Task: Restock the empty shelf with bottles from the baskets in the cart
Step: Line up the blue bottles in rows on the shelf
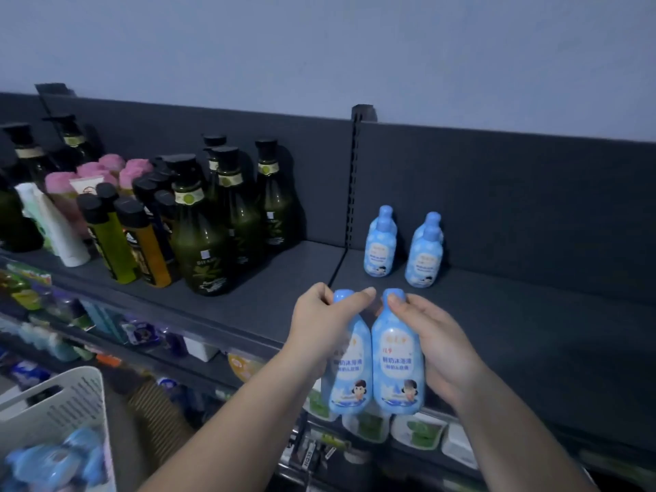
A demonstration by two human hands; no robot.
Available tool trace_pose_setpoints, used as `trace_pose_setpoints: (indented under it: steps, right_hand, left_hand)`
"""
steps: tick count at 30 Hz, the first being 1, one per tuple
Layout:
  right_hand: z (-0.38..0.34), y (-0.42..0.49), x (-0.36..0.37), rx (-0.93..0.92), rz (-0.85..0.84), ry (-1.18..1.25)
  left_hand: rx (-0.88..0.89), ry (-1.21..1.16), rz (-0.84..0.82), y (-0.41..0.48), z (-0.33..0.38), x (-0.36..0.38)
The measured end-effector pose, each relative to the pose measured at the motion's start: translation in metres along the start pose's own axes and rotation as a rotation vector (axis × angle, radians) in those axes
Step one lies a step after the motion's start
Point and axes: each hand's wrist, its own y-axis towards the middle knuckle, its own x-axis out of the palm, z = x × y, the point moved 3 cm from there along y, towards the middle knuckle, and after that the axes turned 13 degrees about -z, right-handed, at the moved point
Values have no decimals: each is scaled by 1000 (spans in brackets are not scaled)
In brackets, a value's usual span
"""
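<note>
Blue plastic bottles, one gripped by the left hand [321,323] and one by the right hand [438,344], touch upright before the dark shelf [532,314].

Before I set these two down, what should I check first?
1. Left hand grips left blue bottle near its cap: ok.
2. Right hand grips right blue bottle: ok.
3. Both held bottles upright, labels facing the camera: ok.
4. Bare shelf beside the shelved rows: ok.
5. Left shelved row and right shelved row upright: ok.
6. Stock in white basket: blurred, cannot tell.
</note>
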Motion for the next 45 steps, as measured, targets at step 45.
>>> trace_pose_setpoints:
  steps: [45]
  right_hand:
    - [-27,86,-99,-254,360,-831]
  left_hand:
    - [184,632,-260,167,-11,16]
